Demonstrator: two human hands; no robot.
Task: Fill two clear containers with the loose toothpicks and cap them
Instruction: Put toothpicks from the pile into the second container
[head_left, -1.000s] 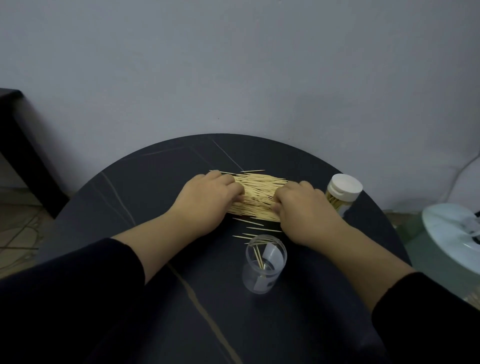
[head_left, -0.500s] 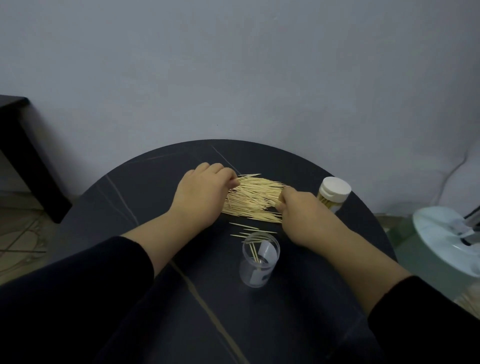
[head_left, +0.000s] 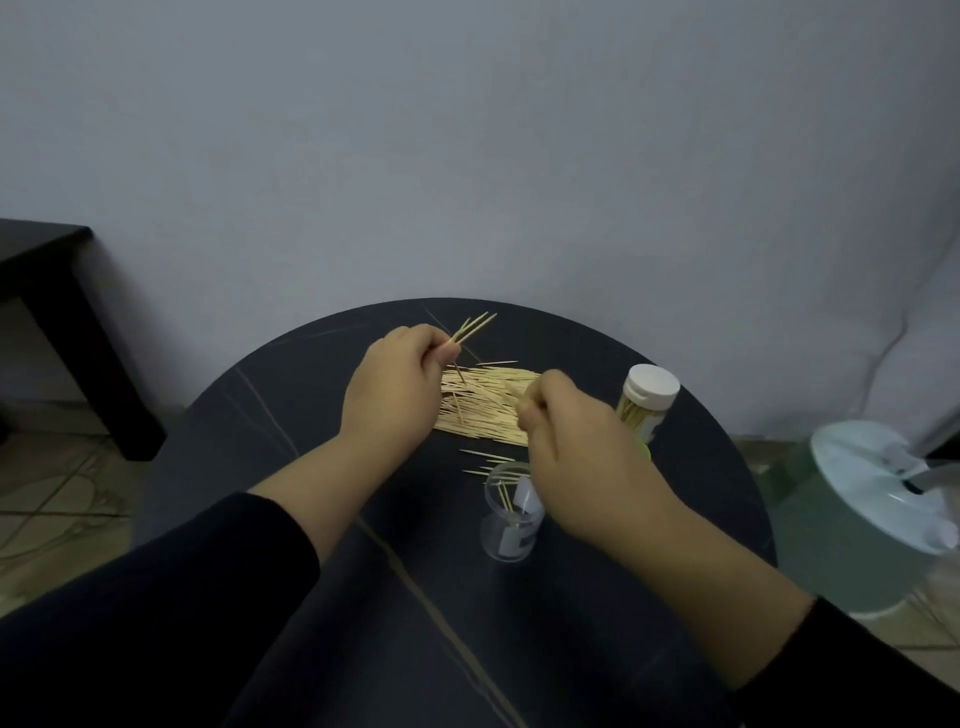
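toothpicks (head_left: 483, 410) on round black table (head_left: 291, 400), grey wall (head_left: 467, 156)

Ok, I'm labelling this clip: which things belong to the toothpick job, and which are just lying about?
In the job: left hand and right hand, each pinching toothpicks; toothpick pile; open clear container; capped container; round table.
Lying about: pale green appliance; black side table.

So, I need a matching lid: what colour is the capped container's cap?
White cap, head view.
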